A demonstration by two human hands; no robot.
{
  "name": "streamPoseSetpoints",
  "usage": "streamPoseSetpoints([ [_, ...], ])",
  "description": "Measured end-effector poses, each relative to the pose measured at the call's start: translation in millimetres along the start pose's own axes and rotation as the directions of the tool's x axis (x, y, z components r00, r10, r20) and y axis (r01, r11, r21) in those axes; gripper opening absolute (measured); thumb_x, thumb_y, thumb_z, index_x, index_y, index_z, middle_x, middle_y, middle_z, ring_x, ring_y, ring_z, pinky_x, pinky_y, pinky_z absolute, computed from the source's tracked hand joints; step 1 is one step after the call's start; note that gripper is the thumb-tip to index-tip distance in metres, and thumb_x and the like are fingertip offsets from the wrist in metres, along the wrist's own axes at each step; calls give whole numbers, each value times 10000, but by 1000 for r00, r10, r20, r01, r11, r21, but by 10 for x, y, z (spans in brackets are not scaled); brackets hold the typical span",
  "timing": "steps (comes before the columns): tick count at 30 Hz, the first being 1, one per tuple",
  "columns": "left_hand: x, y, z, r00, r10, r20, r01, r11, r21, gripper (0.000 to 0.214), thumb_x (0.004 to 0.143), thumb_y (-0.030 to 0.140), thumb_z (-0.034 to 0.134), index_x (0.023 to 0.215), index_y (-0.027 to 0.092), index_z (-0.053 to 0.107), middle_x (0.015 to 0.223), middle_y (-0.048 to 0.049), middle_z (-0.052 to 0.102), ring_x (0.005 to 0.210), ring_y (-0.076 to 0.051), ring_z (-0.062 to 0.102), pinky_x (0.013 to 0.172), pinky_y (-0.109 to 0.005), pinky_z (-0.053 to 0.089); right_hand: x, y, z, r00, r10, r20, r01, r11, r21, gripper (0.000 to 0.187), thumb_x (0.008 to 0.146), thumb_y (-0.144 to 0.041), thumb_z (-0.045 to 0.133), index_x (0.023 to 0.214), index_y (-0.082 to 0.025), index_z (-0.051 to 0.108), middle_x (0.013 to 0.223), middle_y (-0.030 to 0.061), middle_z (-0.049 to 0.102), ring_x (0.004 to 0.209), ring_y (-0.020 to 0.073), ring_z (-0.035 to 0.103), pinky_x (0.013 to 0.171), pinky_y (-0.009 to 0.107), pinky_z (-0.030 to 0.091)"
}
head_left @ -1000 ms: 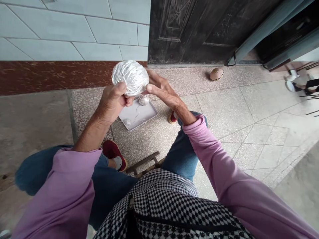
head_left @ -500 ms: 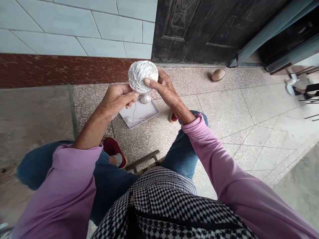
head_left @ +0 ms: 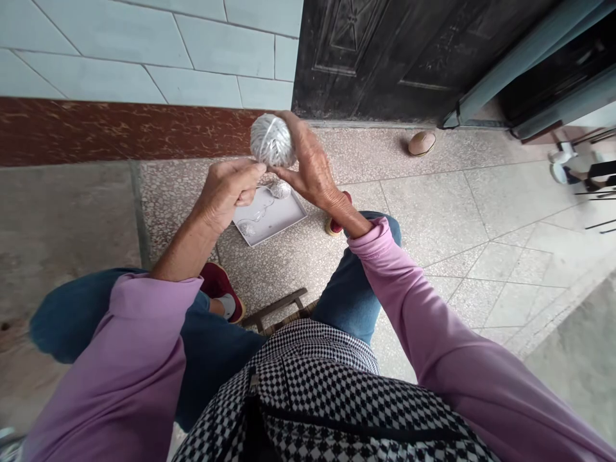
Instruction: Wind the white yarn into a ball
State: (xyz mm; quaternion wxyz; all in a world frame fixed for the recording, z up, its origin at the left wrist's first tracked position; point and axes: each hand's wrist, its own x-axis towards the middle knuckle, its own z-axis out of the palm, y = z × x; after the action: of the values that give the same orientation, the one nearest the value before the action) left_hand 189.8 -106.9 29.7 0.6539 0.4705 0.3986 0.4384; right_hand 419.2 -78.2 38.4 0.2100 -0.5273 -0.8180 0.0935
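Observation:
A big ball of shiny white yarn (head_left: pixel 270 141) is held up in front of me, strands wound over it in many directions. My right hand (head_left: pixel 312 163) cups its right side and underside, thumb below and fingers behind, partly hidden. Just under the ball, my left hand (head_left: pixel 228 196) is closed, thumb and forefinger pinched at what appears to be the yarn strand; the thin thread is hard to see there. Below, a shallow pale tray (head_left: pixel 289 221) on the floor holds a smaller yarn ball (head_left: pixel 280 189), a little clump of yarn (head_left: pixel 247 228) and loose thread.
My knees and red shoes (head_left: pixel 221 289) flank the tray, with part of a low wooden seat (head_left: pixel 279 311) beneath me. Ahead are a tiled wall (head_left: pixel 216 48) and a dark door (head_left: pixel 366 64). A rounded tan object (head_left: pixel 421 144) lies on the speckled floor at right.
The ball has turned in my right hand, whose thumb has gone from the ball's front to beneath it. My left hand stays close by. The loose thread in the tray has shifted.

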Motion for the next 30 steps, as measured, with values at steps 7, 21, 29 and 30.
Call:
streamPoseSetpoints([
  [7, 24, -117, -5, 997, -40, -60, 39, 999, -30, 876, 1067, 893, 1004, 913, 308, 371, 761, 124, 174, 587, -77, 152, 491, -231, 115, -43, -272, -1, 981, -187, 47, 188, 982, -30, 750, 1240, -178, 754, 1977, -105, 640, 2077, 123, 539, 1995, 331, 407, 1712, 517, 242],
  [21, -2, 115, 163, 990, 86, 111, -86, 996, -1, 776, 870, 726, 1111, 853, 283, 475, 711, 88, 347, 547, -80, 285, 505, -255, 223, -109, -25, -206, 978, 70, 195, -207, 358, 911, 1084, 852, -1044, 1052, 1620, -311, 835, 1733, 64, 848, 1741, 394, 700, 1501, 542, 605],
  [29, -8, -1, 32, 986, 124, 110, -125, 992, 8, 859, 978, 882, 1098, 872, 260, 515, 730, 79, 360, 566, -78, 249, 484, -261, 174, 54, 76, -129, 973, 229, 5, -126, 517, 847, 1085, 716, -991, 1095, 1567, -370, 832, 1750, 26, 814, 1754, 379, 670, 1561, 529, 546],
  [30, 2, -14, 18, 986, 136, 102, -136, 991, -4, 864, 972, 875, 1108, 863, 265, 506, 720, 96, 311, 565, -75, 205, 481, -262, 161, 81, 98, -119, 974, 226, 2, -125, 532, 837, 1101, 676, -984, 1102, 1568, -396, 839, 1761, 13, 809, 1768, 385, 657, 1558, 519, 547],
])
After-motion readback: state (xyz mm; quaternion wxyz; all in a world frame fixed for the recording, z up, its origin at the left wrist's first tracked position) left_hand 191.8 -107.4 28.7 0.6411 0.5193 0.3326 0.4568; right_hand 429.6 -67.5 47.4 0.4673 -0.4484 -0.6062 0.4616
